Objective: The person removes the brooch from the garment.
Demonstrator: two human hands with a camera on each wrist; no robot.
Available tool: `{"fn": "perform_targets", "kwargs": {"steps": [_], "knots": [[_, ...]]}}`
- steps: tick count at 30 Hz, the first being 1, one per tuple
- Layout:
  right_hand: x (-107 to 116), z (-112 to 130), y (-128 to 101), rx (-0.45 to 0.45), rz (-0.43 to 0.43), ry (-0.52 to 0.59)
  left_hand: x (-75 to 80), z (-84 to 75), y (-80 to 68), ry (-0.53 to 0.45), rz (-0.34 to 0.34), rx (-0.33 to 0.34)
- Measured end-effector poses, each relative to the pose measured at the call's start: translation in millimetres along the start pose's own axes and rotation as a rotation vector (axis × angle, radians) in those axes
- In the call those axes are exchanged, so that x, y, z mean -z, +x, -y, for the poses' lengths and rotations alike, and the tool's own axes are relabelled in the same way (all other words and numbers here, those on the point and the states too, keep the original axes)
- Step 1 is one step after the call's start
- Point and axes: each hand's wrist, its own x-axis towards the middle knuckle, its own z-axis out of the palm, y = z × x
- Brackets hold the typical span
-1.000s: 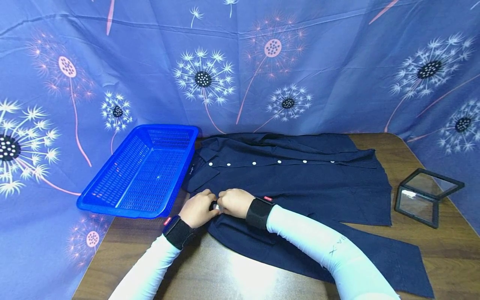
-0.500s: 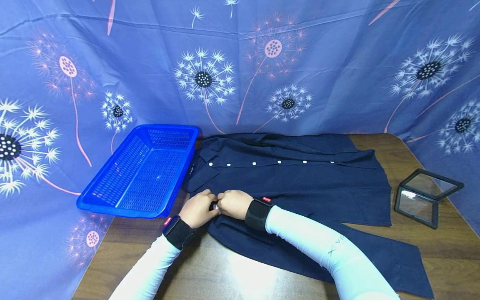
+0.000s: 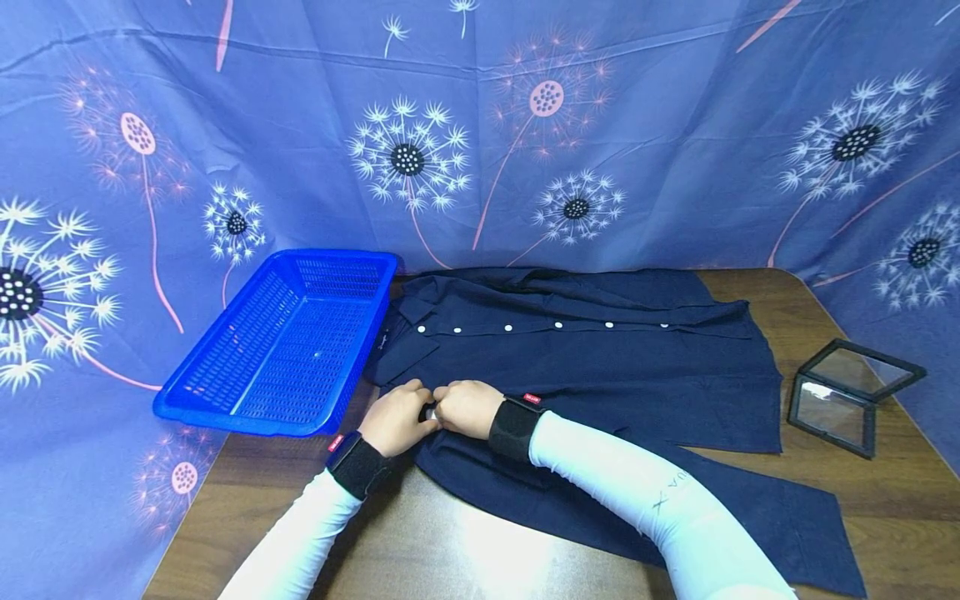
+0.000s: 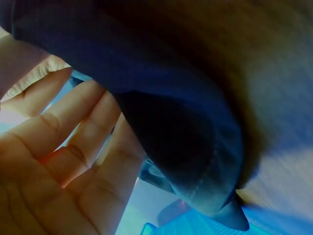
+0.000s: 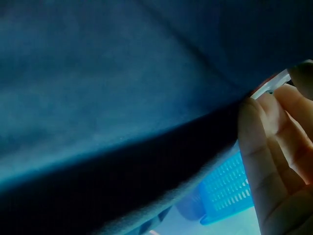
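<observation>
Touching both hands (image 3: 393, 418) (image 3: 470, 409): navy shirt (image 3: 577, 367)

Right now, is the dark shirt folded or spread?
Mostly spread: the dark shirt lies across the table, white buttons showing, near sleeve extended.

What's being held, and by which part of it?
The dark shirt, by its near shoulder edge, in the left grip and right grip. A small pale thing there is unclear.
</observation>
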Motion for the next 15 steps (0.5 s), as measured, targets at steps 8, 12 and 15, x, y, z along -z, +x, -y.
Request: {"fn": "perform_targets", "kwargs": {"steps": [8, 12, 15], "knots": [[0.6, 3.3, 0.4, -0.026, -0.015, -0.038, -0.4, -0.8, 0.2, 0.007, -0.003, 0.01], [0.2, 3.2, 0.7, -0.02, -0.022, -0.044, -0.5, -0.6, 0.4, 0.004, 0.002, 0.016], [-1.3, 2.9, 1.1, -0.018, -0.02, -0.049, -1.1, -0.2, 0.6, 0.001, 0.001, 0.018]]}}
